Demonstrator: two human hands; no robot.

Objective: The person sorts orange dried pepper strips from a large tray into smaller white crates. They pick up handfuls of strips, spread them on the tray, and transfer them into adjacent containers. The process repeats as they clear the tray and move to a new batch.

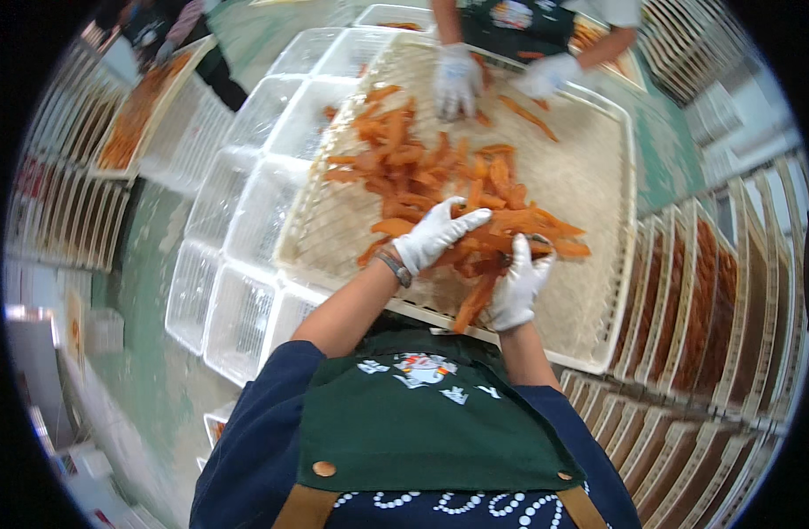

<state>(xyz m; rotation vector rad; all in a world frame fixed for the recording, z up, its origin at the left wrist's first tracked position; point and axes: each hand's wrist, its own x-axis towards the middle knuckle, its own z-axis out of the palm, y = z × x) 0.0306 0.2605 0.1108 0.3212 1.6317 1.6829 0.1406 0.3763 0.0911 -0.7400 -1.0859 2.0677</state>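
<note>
A heap of orange dried food strips [411, 159] lies on a large cream plastic mesh tray [570, 165] in front of me. My left hand [434, 235], in a white glove, rests on the near part of the heap, fingers bent over several strips. Beside it, my right hand [523, 284], gloved too, grips strips at the heap's right edge, its thumb pointing up; one strip hangs down towards the tray's near rim. The strips cover part of both hands' fingertips.
Across the tray, a co-worker's gloved hands [457, 79] touch strips. White plastic baskets with clear liners [239, 311] stand at the left. Racked trays [695, 304] are at the right. Farther left, another person stands by a filled tray [140, 119].
</note>
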